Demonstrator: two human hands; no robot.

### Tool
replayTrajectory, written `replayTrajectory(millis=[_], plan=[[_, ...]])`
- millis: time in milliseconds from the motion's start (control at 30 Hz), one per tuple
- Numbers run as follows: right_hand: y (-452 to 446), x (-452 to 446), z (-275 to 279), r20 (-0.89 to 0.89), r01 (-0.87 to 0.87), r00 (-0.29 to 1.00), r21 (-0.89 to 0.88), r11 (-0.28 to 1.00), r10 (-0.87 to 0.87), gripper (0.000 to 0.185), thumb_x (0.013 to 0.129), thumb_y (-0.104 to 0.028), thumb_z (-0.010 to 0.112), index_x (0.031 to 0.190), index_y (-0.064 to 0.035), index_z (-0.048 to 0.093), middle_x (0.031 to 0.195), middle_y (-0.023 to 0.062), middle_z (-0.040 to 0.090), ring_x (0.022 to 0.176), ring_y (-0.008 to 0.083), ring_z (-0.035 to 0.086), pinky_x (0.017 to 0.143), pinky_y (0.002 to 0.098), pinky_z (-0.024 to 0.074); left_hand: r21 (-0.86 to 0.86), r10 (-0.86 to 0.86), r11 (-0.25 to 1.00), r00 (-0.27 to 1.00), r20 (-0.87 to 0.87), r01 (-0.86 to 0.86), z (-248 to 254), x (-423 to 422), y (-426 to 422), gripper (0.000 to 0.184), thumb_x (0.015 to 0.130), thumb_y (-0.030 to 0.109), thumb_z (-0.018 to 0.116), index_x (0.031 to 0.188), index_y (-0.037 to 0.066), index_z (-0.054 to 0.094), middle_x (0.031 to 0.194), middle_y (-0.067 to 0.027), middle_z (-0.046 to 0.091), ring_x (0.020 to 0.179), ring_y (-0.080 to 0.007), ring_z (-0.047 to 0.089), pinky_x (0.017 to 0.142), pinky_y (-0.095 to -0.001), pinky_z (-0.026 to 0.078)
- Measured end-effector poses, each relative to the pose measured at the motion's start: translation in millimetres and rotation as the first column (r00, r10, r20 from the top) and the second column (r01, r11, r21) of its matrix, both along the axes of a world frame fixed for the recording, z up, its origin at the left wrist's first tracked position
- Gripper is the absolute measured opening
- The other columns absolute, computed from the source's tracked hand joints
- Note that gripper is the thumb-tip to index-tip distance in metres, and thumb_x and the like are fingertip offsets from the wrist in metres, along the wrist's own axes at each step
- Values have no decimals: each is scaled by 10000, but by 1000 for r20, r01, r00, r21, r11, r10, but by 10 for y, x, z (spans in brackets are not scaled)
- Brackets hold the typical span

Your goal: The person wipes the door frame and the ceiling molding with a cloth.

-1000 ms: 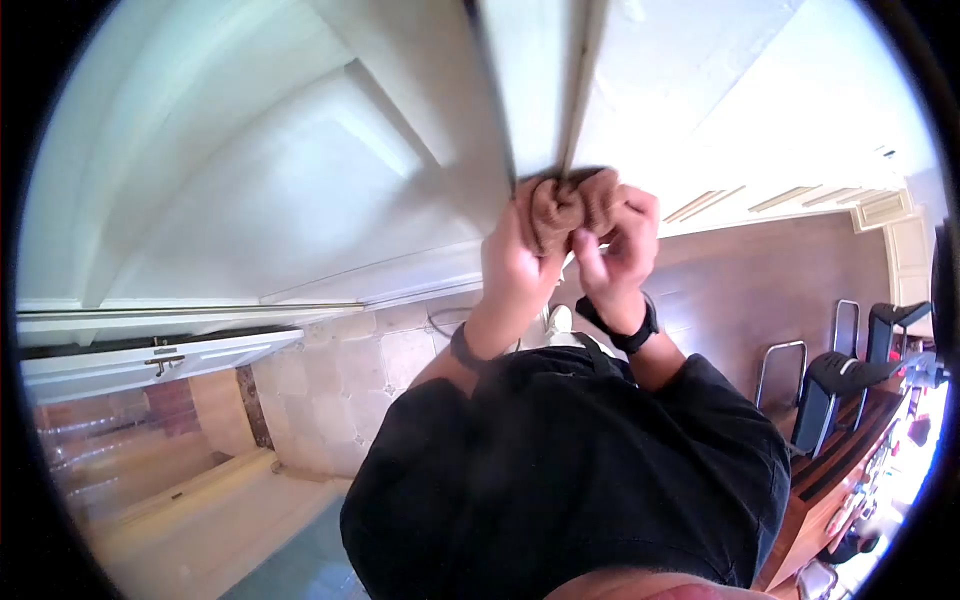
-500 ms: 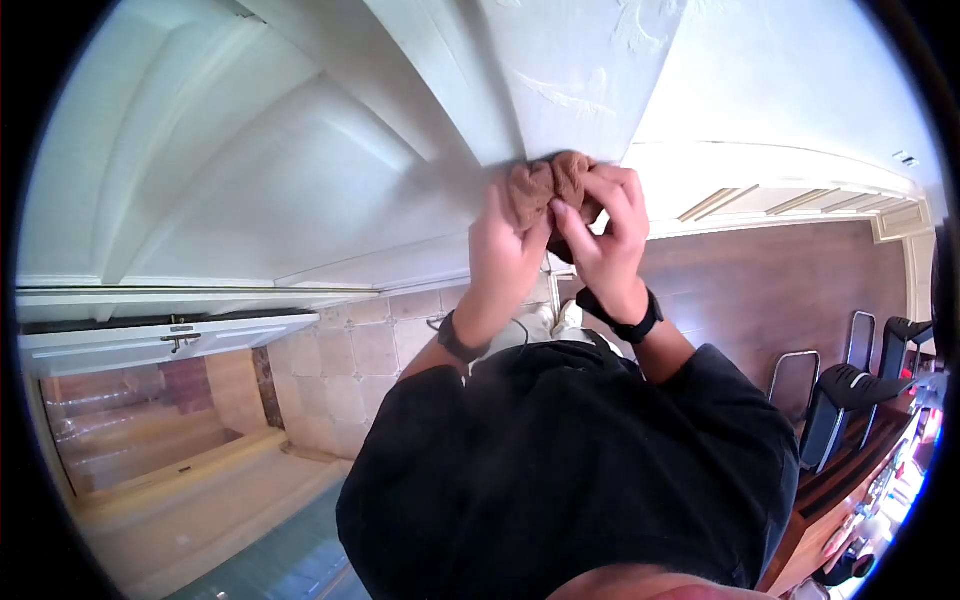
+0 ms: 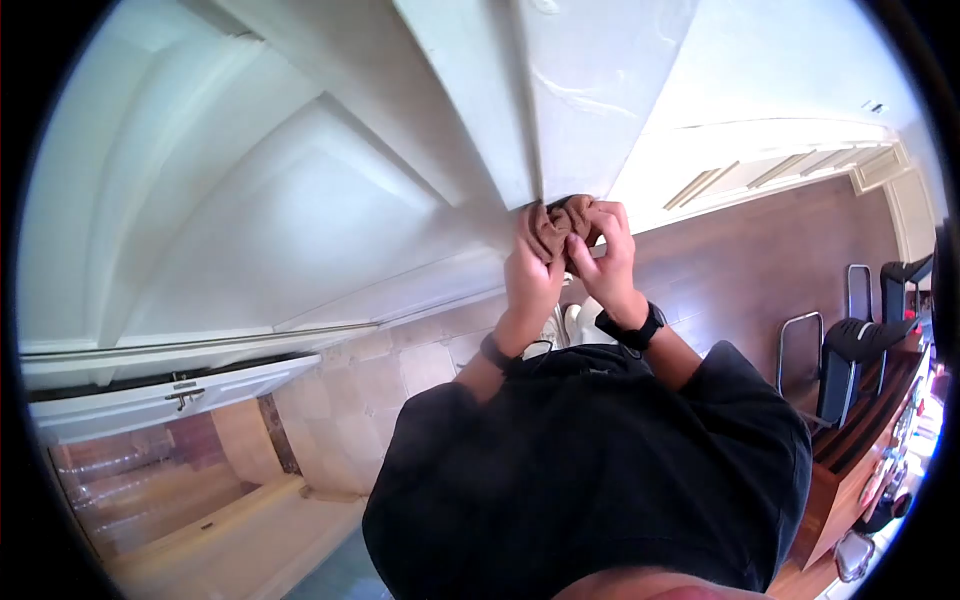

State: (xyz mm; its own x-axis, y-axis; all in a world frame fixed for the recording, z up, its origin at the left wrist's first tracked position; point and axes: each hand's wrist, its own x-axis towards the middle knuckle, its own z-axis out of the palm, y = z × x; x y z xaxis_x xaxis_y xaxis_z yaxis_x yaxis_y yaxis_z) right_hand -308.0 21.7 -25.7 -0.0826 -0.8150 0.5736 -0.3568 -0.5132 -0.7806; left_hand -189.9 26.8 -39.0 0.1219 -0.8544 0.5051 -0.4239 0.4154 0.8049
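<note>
The left hand [image 3: 530,278] and right hand [image 3: 614,262] pinch the brown cloth [image 3: 552,234] from opposite sides, right thumb on its near face; most left fingers are hidden. This two-sided hold probably keeps the folds bunched and steady. The cloth is located at the near end of the white trim [image 3: 484,80]; contact pressure cannot be determined. Adjoining the trim on the right: the white wall face [image 3: 600,90]. Left of the trim: the white panel [image 3: 290,215]. Farther right of the trim: the brown floor [image 3: 740,250].
</note>
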Motion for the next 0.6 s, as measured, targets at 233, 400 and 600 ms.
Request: replayTrajectory(millis=[233,400,600], plan=[[-106,-383,34,-124,-213,970,-11,977,210,327,747,-3,707,1043,-1,567,1013,137,550,787,246,571,690,302,486,46,-23,998,987,-159,31,-228,-208,88,472,881,164,620,1285,-19,458,1140,-229,573,991,-390,606,782,-402,504],[-343,-969,178,-120,-367,928,-124,922,353,390,721,-41,731,1080,-1,584,1051,158,575,900,289,574,756,343,493,-219,79,973,997,11,-75,130,-798,-11,322,858,113,604,1173,48,608,1203,-188,567,1074,-341,576,845,-379,490],[-1091,-2001,497,-34,-317,948,-88,944,315,427,736,-8,686,1144,29,564,1103,163,541,919,268,559,765,319,480,-61,-15,998,989,-148,6,209,-1868,-693,391,852,75,599,1239,25,573,1208,-192,570,1107,-295,570,939,-345,442]])
